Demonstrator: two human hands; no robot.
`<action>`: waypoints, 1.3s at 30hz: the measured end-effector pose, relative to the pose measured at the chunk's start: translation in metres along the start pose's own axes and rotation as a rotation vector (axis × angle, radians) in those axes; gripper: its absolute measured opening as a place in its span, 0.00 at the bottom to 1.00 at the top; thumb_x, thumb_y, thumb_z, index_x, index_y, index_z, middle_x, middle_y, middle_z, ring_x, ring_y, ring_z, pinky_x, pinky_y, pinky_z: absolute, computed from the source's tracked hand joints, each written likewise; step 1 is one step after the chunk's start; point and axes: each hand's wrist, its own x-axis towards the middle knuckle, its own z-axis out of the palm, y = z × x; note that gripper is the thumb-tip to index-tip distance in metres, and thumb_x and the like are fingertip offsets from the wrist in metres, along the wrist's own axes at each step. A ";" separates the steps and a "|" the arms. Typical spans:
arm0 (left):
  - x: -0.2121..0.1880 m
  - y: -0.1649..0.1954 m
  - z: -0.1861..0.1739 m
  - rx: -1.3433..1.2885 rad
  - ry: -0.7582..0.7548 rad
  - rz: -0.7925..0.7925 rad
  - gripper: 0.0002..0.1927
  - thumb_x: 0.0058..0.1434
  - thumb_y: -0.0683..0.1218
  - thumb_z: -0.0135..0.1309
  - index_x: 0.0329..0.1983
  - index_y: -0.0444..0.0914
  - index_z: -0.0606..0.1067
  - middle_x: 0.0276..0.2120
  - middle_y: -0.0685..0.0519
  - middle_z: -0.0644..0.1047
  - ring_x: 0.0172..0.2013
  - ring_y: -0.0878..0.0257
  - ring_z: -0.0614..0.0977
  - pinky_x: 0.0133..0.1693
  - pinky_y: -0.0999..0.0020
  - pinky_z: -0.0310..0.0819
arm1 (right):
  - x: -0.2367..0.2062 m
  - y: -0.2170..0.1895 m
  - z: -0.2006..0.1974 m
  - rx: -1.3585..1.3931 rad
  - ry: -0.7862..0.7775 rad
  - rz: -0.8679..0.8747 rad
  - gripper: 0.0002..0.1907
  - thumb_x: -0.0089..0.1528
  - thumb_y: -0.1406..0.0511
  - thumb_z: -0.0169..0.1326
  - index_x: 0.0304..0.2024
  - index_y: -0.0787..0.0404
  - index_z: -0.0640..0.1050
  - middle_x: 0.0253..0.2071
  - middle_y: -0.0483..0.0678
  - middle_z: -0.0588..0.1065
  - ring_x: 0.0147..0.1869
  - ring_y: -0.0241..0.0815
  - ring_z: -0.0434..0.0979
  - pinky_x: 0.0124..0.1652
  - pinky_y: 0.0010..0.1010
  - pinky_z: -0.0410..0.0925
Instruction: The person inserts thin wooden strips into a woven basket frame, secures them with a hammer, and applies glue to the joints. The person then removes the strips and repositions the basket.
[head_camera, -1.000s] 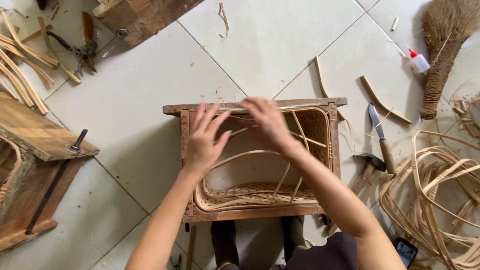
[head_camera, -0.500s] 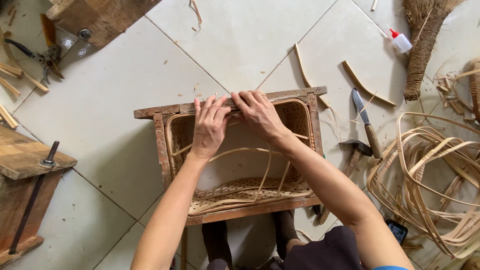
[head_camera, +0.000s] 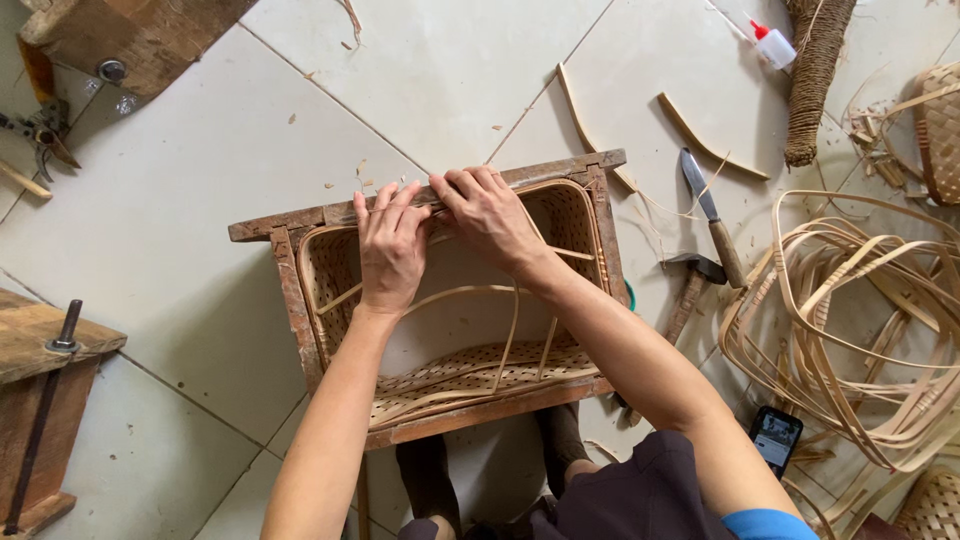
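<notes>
Wooden frame (head_camera: 290, 290) stands on the tiled floor (head_camera: 180, 180), a woven rattan basket (head_camera: 470, 375) inside. Both hands, left hand (head_camera: 392, 248) and right hand (head_camera: 490, 213), press curled fingers along its far edge, seemingly pinching a rattan strip (head_camera: 340, 228).

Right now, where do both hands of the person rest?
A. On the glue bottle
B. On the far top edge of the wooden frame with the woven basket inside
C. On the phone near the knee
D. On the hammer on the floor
B: the left hand and the right hand both press on the far top edge of the wooden frame, away from the hammer.
</notes>
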 end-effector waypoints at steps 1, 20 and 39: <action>0.000 -0.001 0.000 0.003 -0.002 0.001 0.07 0.64 0.38 0.59 0.44 0.40 0.79 0.61 0.52 0.77 0.65 0.48 0.74 0.72 0.38 0.49 | 0.000 -0.001 0.000 -0.008 0.007 -0.003 0.26 0.63 0.66 0.55 0.64 0.64 0.71 0.57 0.52 0.73 0.61 0.50 0.71 0.62 0.41 0.66; 0.010 -0.050 -0.038 -0.028 -0.143 0.125 0.14 0.61 0.40 0.63 0.50 0.40 0.76 0.62 0.51 0.74 0.66 0.53 0.73 0.70 0.36 0.53 | 0.016 -0.017 0.019 -0.006 0.028 -0.063 0.35 0.61 0.57 0.63 0.66 0.66 0.69 0.57 0.54 0.69 0.61 0.53 0.69 0.64 0.48 0.63; 0.005 -0.042 -0.034 -0.008 -0.044 0.122 0.08 0.60 0.38 0.63 0.42 0.38 0.79 0.58 0.50 0.78 0.61 0.53 0.77 0.66 0.39 0.61 | 0.017 -0.020 0.021 0.028 0.069 -0.001 0.31 0.60 0.58 0.65 0.63 0.61 0.73 0.55 0.51 0.73 0.59 0.50 0.71 0.59 0.44 0.65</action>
